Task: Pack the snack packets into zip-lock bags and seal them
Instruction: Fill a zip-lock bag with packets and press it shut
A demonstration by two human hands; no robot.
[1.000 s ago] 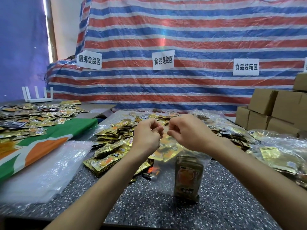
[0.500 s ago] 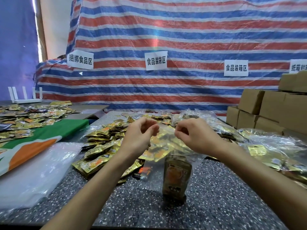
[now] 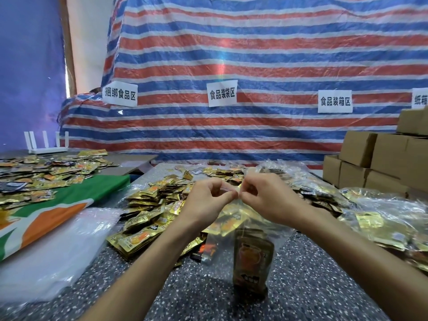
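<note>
Together, left hand (image 3: 206,200) and right hand (image 3: 266,198) pinch bag (image 3: 278,237).

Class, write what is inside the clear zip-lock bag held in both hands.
A gold snack packet stands upright inside the zip-lock bag, whose top the left hand and right hand pinch. Any packets behind it are hidden.

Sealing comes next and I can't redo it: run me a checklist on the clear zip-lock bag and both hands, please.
1. Left hand pinches the top edge of the clear plastic zip-lock bag: ok.
2. Right hand pinches the same edge: ok.
3. Gold foil snack packets sit low, clear of the zip: ok.
4. Bag bottom rests on the speckled grey table: ok.
5. Zip track shut along its length: cannot tell.
</note>
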